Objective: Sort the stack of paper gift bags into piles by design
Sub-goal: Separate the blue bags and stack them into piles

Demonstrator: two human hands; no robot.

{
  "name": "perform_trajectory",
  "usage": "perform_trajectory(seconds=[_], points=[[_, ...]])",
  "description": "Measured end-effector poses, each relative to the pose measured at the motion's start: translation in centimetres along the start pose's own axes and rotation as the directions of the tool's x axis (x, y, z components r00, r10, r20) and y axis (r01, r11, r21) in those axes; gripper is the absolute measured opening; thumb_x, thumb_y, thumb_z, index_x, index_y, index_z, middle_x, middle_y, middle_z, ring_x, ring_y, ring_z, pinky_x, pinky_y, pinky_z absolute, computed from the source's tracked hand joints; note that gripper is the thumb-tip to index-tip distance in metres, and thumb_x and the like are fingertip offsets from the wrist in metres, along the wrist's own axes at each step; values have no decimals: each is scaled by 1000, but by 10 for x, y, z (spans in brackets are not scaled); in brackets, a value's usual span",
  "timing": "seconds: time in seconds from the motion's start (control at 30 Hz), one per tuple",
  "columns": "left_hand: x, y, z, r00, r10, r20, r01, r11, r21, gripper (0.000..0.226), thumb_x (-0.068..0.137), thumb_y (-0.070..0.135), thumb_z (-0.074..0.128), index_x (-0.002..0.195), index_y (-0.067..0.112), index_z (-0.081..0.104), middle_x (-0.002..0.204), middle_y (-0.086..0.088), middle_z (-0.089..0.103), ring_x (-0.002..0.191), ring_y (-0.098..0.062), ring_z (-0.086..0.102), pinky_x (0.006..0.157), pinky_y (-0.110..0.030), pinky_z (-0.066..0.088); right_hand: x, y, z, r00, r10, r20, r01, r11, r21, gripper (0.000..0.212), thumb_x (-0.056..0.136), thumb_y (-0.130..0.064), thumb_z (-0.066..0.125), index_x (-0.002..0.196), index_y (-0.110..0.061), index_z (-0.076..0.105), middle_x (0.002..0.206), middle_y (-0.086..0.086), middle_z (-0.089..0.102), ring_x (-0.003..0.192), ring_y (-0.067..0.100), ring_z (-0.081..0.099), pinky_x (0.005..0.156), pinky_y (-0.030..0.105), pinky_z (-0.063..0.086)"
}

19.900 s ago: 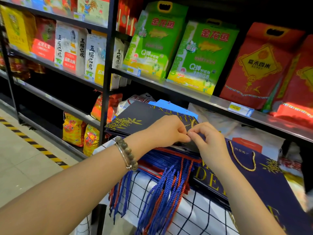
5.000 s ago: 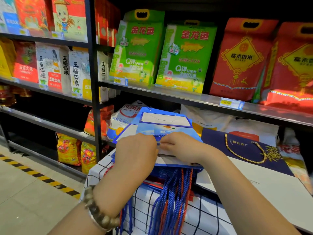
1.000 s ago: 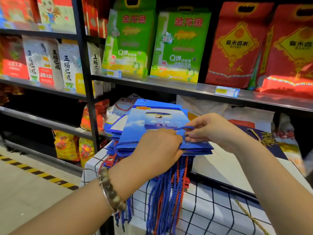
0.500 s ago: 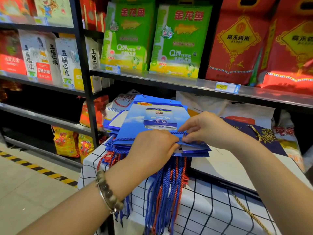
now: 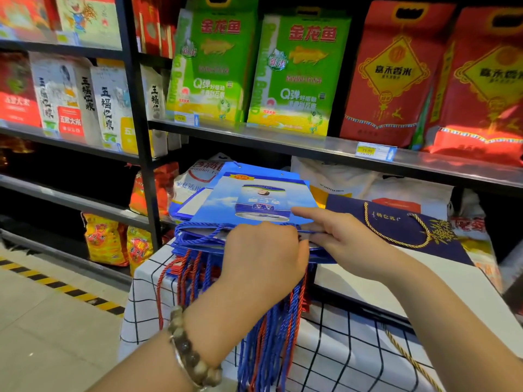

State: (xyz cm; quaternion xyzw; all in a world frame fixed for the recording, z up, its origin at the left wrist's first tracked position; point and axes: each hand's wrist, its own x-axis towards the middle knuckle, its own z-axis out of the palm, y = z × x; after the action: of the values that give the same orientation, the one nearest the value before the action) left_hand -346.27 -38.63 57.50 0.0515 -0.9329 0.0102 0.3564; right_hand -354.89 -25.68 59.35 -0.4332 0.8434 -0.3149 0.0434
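Observation:
A stack of blue gift bags [image 5: 254, 193] printed with sky and a tin lies on a checked tablecloth [image 5: 348, 352]. Blue and red cord handles [image 5: 268, 332] hang off the stack's near edge. My left hand [image 5: 263, 250] is curled over that near edge and grips the top bag's edge and blue cord. My right hand [image 5: 339, 236] holds the same edge from the right, index finger stretched across the top bag and other fingers underneath. To the right lies a navy gift bag [image 5: 396, 230] with a gold cord handle, resting on a white sheet [image 5: 438, 281].
A metal shelf [image 5: 311, 141] with green and red rice bags juts out just above and behind the piles. White sacks sit behind the navy bag. A black shelf upright [image 5: 141, 154] stands left of the table. Tiled floor with a yellow-black stripe [image 5: 68, 290] lies to the left.
My right index finger has straightened out over the top blue bag. My left hand stays curled at the stack's near edge. Earlier, the navy bag lay on top of this stack.

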Motion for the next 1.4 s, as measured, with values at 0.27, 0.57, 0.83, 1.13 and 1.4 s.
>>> perform_trajectory(seconds=[0.27, 0.57, 0.83, 1.13, 1.4], points=[[1, 8, 1, 994, -23, 104, 24, 1000, -8, 33, 41, 26, 89, 48, 19, 57, 35, 1, 46, 26, -16, 41, 49, -15, -2, -2, 3, 8, 995, 9, -97, 4, 991, 135, 41, 94, 3, 44, 129, -19, 51, 126, -9, 54, 120, 4, 50, 99, 18, 43], [-19, 10, -10, 998, 34, 57, -22, 977, -213, 27, 72, 30, 46, 51, 21, 30, 38, -4, 45, 31, -19, 43, 38, -18, 13, -9, 19, 24, 918, -6, -396, 22, 999, 35, 10, 88, -4, 59, 91, -9, 67, 85, -23, 61, 82, -7, 60, 69, 4, 41], [9, -21, -35, 983, -121, 141, 157, 945, -287, 50, 89, 53, 36, 57, 16, 47, 59, -2, 48, 68, -20, 48, 56, -31, 31, -19, 24, 41, 826, -173, -537, 120, 984, -133, 7, 73, -17, 63, 76, -12, 66, 77, -6, 62, 80, 9, 55, 72, 11, 41], [50, -26, 2, 833, 174, 525, -29, 961, -274, 14, 92, 25, 54, 89, 17, 66, 100, -3, 64, 95, -24, 57, 75, -33, 47, -21, 29, 44, 815, -199, -544, 130, 978, -162, 8, 73, -13, 64, 77, -13, 69, 76, -12, 60, 77, 0, 54, 70, 9, 41], [64, -42, 6, 917, -23, 399, -2, 998, 61, 20, 93, 3, 41, 109, 11, 50, 108, -9, 56, 92, -31, 56, 65, -34, 35, -24, 35, 39, 817, -292, -497, 243, 956, -162, 10, 77, -10, 64, 82, -12, 73, 80, -12, 61, 79, -9, 55, 75, 4, 41]])
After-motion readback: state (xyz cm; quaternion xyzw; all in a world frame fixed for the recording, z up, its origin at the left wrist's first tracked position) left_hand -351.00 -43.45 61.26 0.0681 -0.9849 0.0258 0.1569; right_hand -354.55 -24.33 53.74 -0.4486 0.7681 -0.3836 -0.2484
